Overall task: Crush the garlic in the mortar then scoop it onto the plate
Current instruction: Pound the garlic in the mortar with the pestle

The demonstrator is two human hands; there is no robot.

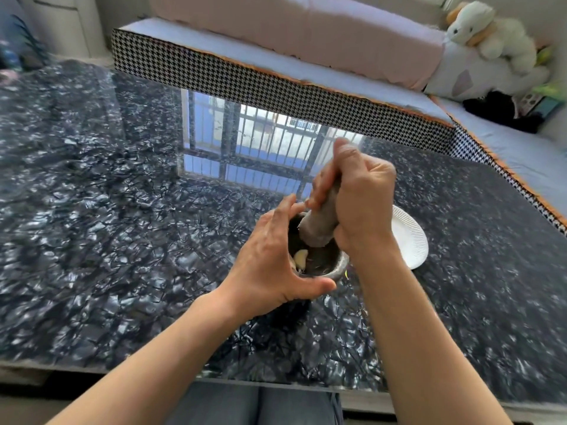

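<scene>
1. Garlic [301, 258] is sitting at the bottom of the mortar [325, 265], on the side nearest my left hand [270, 262]. The cloves look pretty much whole, so I'd say the crushing has barely started.
2. My left hand wraps the mortar's rim, thumb on the near side and fingers [287, 207] curled over the far edge. That's just to keep the bowl from skating on this glossy counter [122, 225] when I pound.
3. My right hand [359, 204] has a full fist around the pestle [319, 225], thumb pointing up along the top. The fat end hangs over the mortar's bowl, tilted toward the garlic. Can't tell if it's touching anything yet, it's a bit blurry.
4. The paper plate [408, 237] is parked just beyond the mortar on its right side, half hidden by my right wrist. Close on purpose, I reckon: short trip for scooping later.
</scene>
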